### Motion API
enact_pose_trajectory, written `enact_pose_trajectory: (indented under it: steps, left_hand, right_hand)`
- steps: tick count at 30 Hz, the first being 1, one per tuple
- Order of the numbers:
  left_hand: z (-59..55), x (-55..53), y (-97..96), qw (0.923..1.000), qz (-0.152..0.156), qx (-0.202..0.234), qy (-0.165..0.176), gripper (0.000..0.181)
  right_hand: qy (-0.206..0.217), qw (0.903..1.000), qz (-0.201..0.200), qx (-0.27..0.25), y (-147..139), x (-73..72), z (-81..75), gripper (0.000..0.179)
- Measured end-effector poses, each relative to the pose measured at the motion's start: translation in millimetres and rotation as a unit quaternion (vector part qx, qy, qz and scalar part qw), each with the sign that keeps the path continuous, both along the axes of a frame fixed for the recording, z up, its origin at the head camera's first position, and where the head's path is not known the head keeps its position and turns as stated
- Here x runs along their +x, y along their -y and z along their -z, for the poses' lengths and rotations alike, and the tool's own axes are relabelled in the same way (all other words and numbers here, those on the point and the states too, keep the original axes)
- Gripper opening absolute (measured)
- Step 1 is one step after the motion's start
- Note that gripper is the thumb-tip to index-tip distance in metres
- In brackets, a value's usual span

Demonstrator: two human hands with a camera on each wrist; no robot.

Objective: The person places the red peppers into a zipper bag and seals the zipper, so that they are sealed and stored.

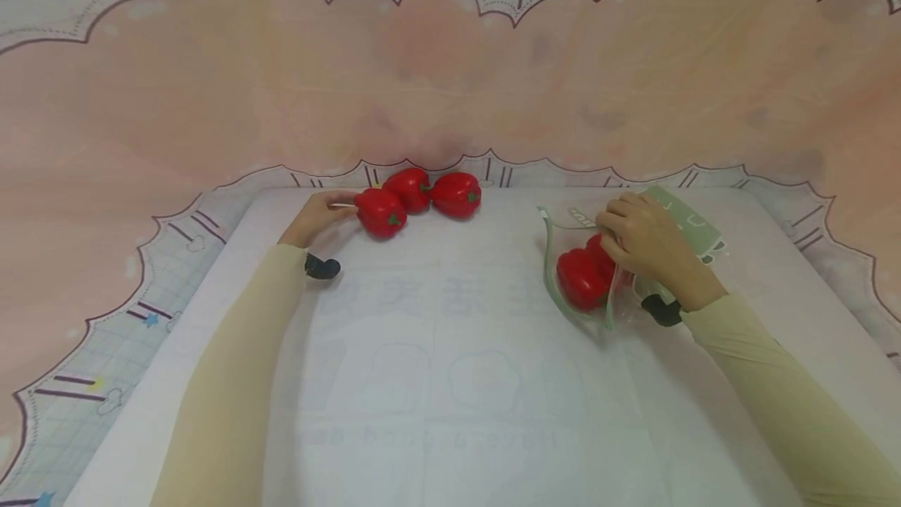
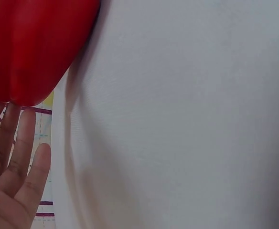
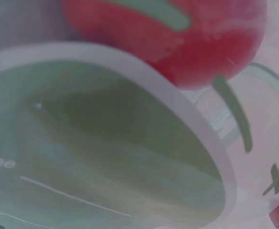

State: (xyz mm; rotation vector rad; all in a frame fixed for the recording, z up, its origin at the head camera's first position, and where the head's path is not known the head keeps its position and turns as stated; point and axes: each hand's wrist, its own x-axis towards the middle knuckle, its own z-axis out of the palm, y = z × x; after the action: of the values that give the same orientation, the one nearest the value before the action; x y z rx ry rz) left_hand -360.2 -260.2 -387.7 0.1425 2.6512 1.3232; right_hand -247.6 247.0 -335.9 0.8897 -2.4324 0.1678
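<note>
My left hand (image 1: 317, 219) is at the left end of a red bell pepper (image 1: 381, 213) on the white table. In the left wrist view its fingers are extended, with tips at the blunt end of this bell pepper (image 2: 37, 45). Two more red bell peppers (image 1: 408, 191) lie against it in a row to the right. My right hand (image 1: 646, 245) grips the upper edge of a clear plastic bag with a green print (image 1: 684, 219) and green-rimmed mouth. Inside the bag are red bell peppers (image 1: 583, 278), one partly hidden by the hand.
A white table (image 1: 436, 382) with faint printed drawings lies under everything. Behind it hangs a pink and pale checked curtain (image 1: 450, 84), its scalloped border running along the table's far edge. Dark wrist cameras (image 1: 322, 267) sit below both hands.
</note>
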Motion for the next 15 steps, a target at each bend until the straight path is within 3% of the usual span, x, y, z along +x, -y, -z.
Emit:
enact_pose_trajectory:
  steps: [15]
  left_hand:
    - [3.4, 9.3, -2.5, 0.9996, -0.016, 0.014, -0.020, 0.047]
  right_hand:
    - [-0.002, 1.0000, -0.002, -0.004, -1.4, -1.6, 2.4, 0.014]
